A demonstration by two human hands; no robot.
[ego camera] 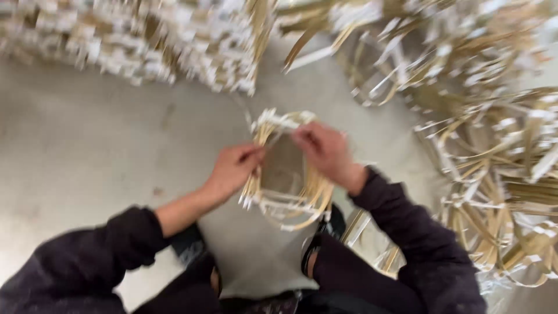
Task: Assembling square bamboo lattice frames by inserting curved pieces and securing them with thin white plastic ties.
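My left hand (232,168) pinches strip hoop (286,168) at 9 o'clock side, my right hand (322,148) grips 1 o'clock rim, keeping hoop taut above floor (87,145); strip piles (494,145) at 3 o'clock.

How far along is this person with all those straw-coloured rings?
Done, it seems: heaps of finished rings lie along the top and on the right. In hand: the left hand and right hand grip one strip ring by its sides. The picture is too blurred to show what is left.
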